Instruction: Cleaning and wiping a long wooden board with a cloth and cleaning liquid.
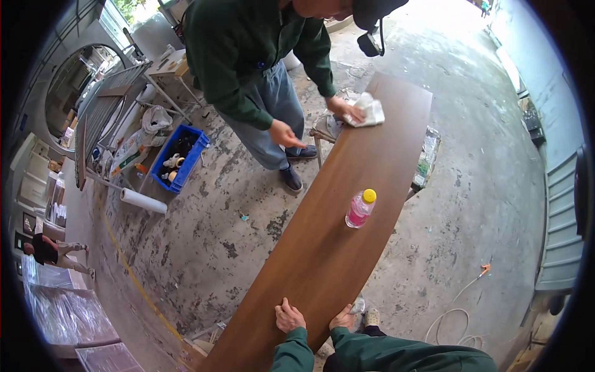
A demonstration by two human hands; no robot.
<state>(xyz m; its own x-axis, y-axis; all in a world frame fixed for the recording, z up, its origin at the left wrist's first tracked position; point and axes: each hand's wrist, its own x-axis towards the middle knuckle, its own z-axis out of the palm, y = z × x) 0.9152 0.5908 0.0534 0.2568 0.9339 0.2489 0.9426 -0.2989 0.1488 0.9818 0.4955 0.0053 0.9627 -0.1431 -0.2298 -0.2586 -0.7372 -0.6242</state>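
A long brown wooden board [322, 232] runs from near me to the far right, raised off the floor. My left hand [289, 316] rests on top of its near end, fingers apart and slightly bent, holding nothing that I can see. At the board's right edge, my right hand [343, 317] is closed over the rim, its fingertips partly hidden. Beside those fingers shows a small whitish thing [358, 304] that I cannot identify. Farther along, a clear bottle with a yellow cap [369, 196] and pink label stands on the board. A co-worker's hand presses a white cloth [370, 111] on the far end.
The co-worker [248, 68] in dark green stands left of the board. A blue crate [197, 146] of supplies and a white roll [144, 201] lie on the floor at left. A thin pale hose [443, 316] curls at right. Another person [52, 253] is at far left.
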